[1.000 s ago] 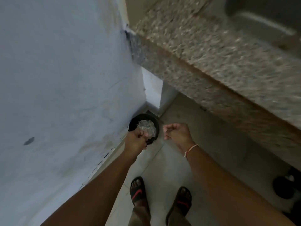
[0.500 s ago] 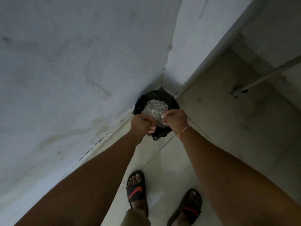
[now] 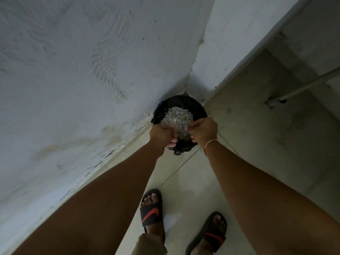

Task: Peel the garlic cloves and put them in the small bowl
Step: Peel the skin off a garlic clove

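Note:
A round black bin [image 3: 184, 98] lined with a black bag stands on the floor in the corner of two walls. It holds a heap of pale garlic peels [image 3: 177, 116]. My left hand [image 3: 161, 134] and my right hand [image 3: 203, 130] hover side by side over the bin's near rim, both with fingers curled into a fist. Pale bits of peel show at the fingertips of each hand. No garlic cloves and no small bowl are in view.
A rough white wall [image 3: 73, 70] rises on the left and meets a second wall behind the bin. A pipe stub with a metal hose [image 3: 276, 102] sits at the right. My feet in black sandals [image 3: 151, 210] stand on the tiled floor.
My view swung away from the granite counter and down onto the bin. Both hands moved closer together and further over the bin's rim.

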